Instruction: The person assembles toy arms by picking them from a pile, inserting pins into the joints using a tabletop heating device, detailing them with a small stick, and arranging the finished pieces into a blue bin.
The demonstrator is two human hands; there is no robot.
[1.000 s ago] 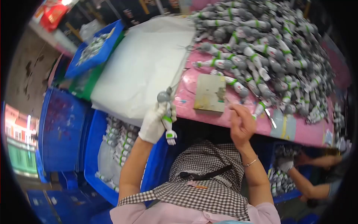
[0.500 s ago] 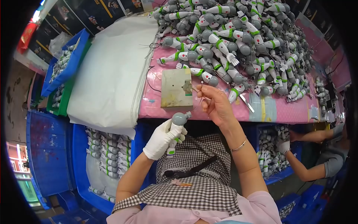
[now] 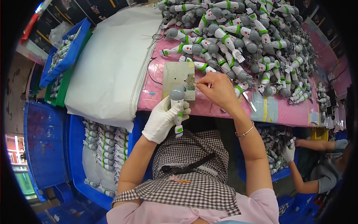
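My left hand [image 3: 160, 121], in a white glove, is closed round a toy arm [image 3: 176, 98]. The arm is white with green bands, and its grey ball end points up toward the grey metal block [image 3: 173, 76]. My bare right hand [image 3: 220, 89] pinches a thin wire at the block's right side, where there is a notch with a green part. The wire's small end is largely hidden by the fingertips. A flat metal strip [image 3: 249, 101] lies to the right of my right hand.
A large pile of toy arms [image 3: 261, 44] covers the back of the pink table [image 3: 149, 99]. White sheets [image 3: 108, 63] lie to the left. A blue bin [image 3: 80, 164] with rows of arms stands below. At right, a co-worker's gloved hand [image 3: 288, 151] is over another bin.
Both hands have moved up toward the metal block. The toy arm's ball end now overlaps the block's lower edge in view, and my right fingertips have come to its right side.
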